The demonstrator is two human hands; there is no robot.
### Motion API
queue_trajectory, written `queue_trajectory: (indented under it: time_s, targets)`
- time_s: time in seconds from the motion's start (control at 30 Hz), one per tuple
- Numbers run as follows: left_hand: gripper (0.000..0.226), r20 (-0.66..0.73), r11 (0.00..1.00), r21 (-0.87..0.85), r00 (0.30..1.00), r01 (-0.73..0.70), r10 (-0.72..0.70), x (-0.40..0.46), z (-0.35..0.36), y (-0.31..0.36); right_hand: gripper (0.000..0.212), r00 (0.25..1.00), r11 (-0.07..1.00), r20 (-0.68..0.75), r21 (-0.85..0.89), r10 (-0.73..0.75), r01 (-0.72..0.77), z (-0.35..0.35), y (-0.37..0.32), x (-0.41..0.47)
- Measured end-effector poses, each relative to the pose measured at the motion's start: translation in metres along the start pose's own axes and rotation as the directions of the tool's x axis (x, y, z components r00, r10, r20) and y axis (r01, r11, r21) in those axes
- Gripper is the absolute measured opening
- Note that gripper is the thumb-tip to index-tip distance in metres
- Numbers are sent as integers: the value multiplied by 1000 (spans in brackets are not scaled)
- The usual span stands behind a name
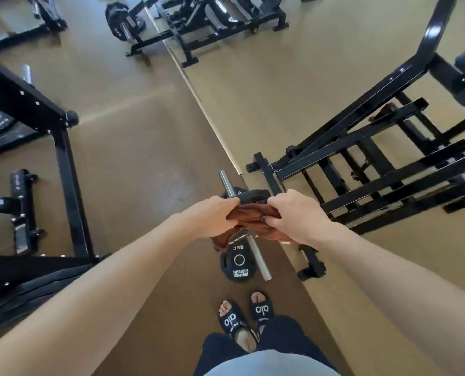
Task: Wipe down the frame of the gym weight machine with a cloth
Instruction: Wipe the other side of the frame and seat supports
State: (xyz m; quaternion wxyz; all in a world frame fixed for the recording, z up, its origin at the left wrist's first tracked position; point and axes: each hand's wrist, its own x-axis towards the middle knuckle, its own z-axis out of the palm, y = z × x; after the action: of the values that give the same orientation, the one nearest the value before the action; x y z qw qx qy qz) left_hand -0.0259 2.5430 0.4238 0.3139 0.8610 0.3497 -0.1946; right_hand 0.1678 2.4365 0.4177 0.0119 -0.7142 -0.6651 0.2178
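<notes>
Gripping brown cloth (249, 217) at frame centre: left hand (212, 217) and right hand (296, 217) both curled round it. Cloth clear of black frame (361, 158), right; wiping apparently not begun.

- 2 hands: left hand (212, 217), right hand (293, 215);
- 1 brown cloth (250, 215);
- 2 black sandals (231, 320);
- 1 steel bar (255, 253);
- 1 weight plate (238, 264) marked 5 on the floor

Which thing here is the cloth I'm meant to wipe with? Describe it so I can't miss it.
Start at the weight plate on the brown floor ahead of the slippered feet. Just above it, the left hand and right hand grip a bunched cloth between them. It is rust-brown and soft; everything around it is black or chrome metal.
</notes>
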Motion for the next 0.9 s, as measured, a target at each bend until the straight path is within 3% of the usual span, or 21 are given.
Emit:
queue_trajectory:
  time_s: [0.13, 0.17, 0.27, 0.4, 0.47, 0.57, 0.63, 0.67, 0.8, 0.9]
  targets:
    - [18, 39, 998, -53, 999, -20, 22, 4, -29, 1, 31, 999, 981, -26, -195, -23, 17, 2, 7, 11]
    - [21, 32, 998, -57, 999, -11, 13, 6, -35, 4, 30, 999, 989, -45, -150, 8, -15, 2, 9, 14]
    - [27, -29, 999, -43, 999, 28, -29, 18, -49, 8, 20, 972, 946, -78, 260, 221, -194, 2, 13, 24]
    - [21, -179, 1000, -4, 983, 29, -29, 40, -73, 11, 25, 906, 721, -4, 607, 424, -334, -16, 12, 50]
    - [21, -231, 999, -29, 972, 22, -28, 50, -82, 9, 20, 873, 553, 64, 751, 483, -361, -20, 5, 73]
    - [22, -253, 996, -91, 966, 23, -46, 71, -94, -10, 18, 797, 198, 260, 884, 545, -423, -18, -14, 122]
    - [20, -199, 991, -136, 979, 16, -43, 86, -101, -32, 22, 756, -72, 371, 915, 540, -398, -18, -33, 158]
    - [21, -175, 986, -165, 984, 11, -41, 95, -105, -46, 24, 739, -155, 397, 913, 545, -377, -17, -42, 177]
    - [27, -67, 950, -311, 998, -3, -19, 130, -136, -123, 26, 685, -222, 406, 912, 604, -345, -17, -83, 260]
    - [39, 8, 958, -287, 1000, -18, 21, 158, -172, -189, 37, 643, -255, 415, 908, 643, -331, -22, -127, 331]
